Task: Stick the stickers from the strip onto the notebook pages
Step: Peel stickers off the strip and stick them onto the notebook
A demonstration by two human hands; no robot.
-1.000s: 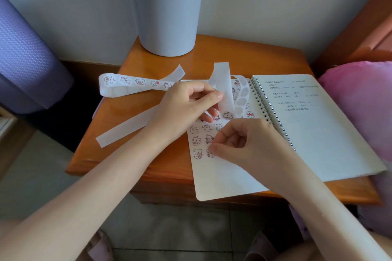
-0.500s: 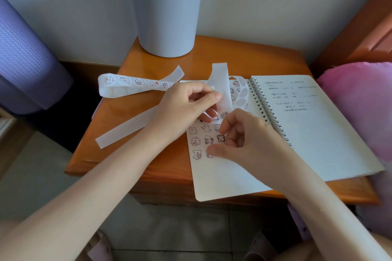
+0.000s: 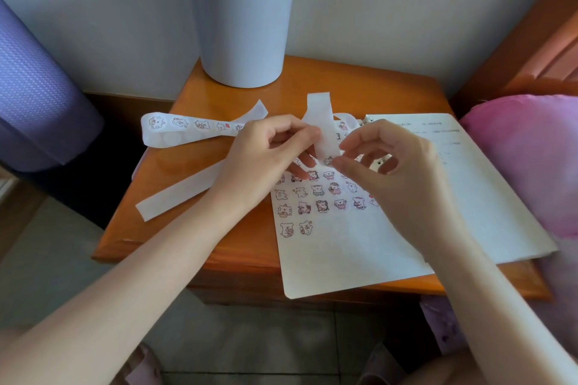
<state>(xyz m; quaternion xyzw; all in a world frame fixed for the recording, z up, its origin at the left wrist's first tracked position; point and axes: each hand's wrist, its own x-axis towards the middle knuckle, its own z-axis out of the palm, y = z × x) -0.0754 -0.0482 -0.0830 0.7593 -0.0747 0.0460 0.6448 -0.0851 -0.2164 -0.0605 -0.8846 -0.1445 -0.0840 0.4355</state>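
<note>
In the head view, the left hand (image 3: 266,159) is pinching the strip (image 3: 322,122) above the open notebook (image 3: 344,259), the right hand (image 3: 394,172) is pinching a sticker (image 3: 328,161) at its lower end, the page handwriting (image 3: 438,131) is showing illegibly small, and the notebook is overhanging the front edge of the bench (image 3: 344,81).

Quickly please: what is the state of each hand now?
Left hand: pinches the sticker strip.
Right hand: thumb and forefinger at the strip's lower end; whether they grip cannot be told.

bin (image 3: 240,34) behind strip (image 3: 187,128), notebook (image 3: 344,259) R (on table (image 3: 359,87))
</note>
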